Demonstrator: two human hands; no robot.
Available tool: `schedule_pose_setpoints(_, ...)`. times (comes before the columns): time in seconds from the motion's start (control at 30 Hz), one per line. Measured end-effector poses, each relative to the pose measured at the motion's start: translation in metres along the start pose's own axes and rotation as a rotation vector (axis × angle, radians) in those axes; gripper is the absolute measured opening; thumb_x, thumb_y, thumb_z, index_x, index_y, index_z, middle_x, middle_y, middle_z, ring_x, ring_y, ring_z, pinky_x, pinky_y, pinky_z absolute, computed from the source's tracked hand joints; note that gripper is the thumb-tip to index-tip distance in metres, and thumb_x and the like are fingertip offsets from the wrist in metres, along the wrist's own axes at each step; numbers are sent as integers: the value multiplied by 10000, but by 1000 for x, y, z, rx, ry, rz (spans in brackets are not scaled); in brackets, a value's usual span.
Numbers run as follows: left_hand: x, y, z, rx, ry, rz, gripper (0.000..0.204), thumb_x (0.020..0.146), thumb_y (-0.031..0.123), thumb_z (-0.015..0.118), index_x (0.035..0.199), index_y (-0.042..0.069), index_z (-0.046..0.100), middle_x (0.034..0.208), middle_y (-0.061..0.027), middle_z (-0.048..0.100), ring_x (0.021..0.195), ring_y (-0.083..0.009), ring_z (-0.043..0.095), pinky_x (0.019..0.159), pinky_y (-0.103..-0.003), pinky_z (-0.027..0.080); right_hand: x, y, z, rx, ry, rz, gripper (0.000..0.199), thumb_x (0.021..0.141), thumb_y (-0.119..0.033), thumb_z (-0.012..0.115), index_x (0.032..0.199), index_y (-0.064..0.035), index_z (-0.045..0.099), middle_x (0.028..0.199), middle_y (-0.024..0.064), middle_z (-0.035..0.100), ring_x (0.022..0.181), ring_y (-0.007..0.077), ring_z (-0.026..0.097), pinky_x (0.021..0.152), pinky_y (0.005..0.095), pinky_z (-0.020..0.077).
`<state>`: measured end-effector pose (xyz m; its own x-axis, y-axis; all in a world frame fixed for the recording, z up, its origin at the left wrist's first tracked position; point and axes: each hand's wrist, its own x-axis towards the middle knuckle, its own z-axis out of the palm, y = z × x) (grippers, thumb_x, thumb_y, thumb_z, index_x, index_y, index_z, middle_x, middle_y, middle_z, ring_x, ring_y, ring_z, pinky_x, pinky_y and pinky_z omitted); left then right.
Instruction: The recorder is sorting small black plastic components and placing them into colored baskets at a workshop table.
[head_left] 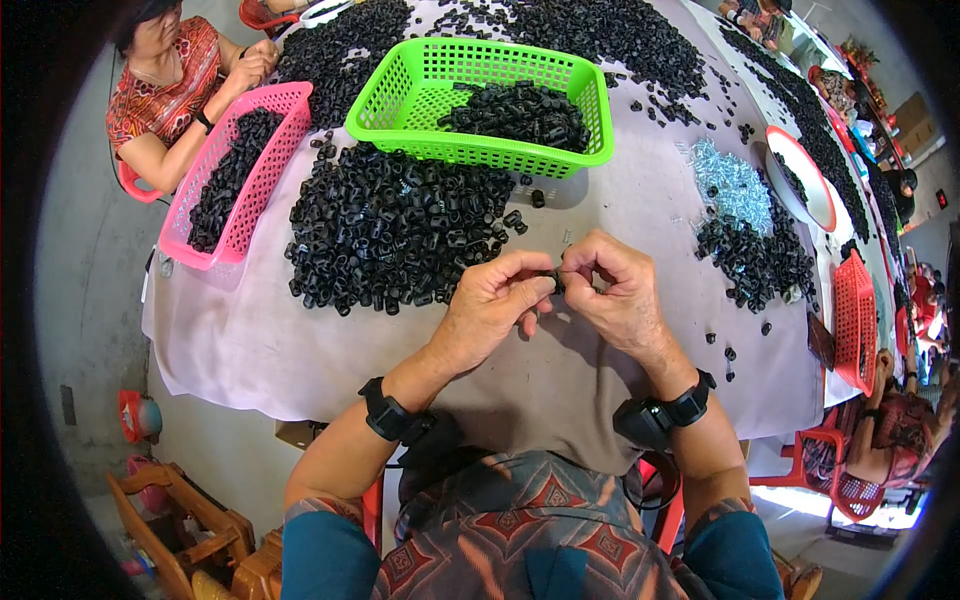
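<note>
My left hand [495,305] and my right hand [618,297] meet over the near part of the table. Between their fingertips is a small black plastic part [556,281], pinched from both sides and mostly covered by the fingers. Just beyond my left hand spreads a heap of hollow black plastic parts [390,235]. A few loose black parts [538,198] and a small metal spring [567,237] lie past my fingers. Off to the right is a pile of shiny springs [730,180], with more black parts [755,262] heaped against its near side.
A green basket [480,155] partly filled with black parts stands behind the heap. At left is a pink basket [285,105] beside a seated person [165,100]. A white basin with a red rim [828,205] and a red basket [855,320] stand at right.
</note>
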<state>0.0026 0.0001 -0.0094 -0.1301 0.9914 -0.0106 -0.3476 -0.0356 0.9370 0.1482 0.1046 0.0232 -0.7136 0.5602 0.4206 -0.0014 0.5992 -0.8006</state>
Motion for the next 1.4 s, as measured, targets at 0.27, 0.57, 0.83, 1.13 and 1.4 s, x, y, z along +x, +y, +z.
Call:
schedule_pose_setpoints(0.27,-2,3,5,105,16,19,207,913,103,550,1073,-26,571,814,-62,626,649,-88,599,509,-197,468,0,-7,-2,-25,-34,44,81,746,47,570,798,-16,575,728,23,549,633,85,506,559,228,412)
schedule_pose_setpoints(0.57,0,4,4,174,27,36,182,924,68,513,1080,-23,537,888,-86,620,742,-123,612,562,-216,505,1,0,-2,-54,-48,-25,50,809,3,573,858,-10,570,765,78,558,642,165,600,565,280,476)
schedule_pose_setpoints(0.83,1,-1,3,32,146,97,195,908,83,548,1076,-15,537,855,-84,616,701,-109,613,508,-208,482,1,-5,1,-59,-52,-73,111,810,18,572,909,-15,612,789,91,573,683,205,591,603,300,474)
schedule_pose_setpoints(1.13,2,3,1,-74,250,165,182,911,66,541,1083,7,529,900,-101,614,734,-126,601,525,-236,511,3,21,-22,132,150,223,111,847,-3,587,949,5,632,776,-18,592,719,47,527,645,210,455)
schedule_pose_setpoints(1.4,4,3,-3,-49,333,204,190,909,88,551,1080,8,525,890,-82,602,710,-107,574,536,-227,490,5,27,-29,-177,3,98,40,816,0,588,855,4,598,734,33,576,651,111,551,593,249,443)
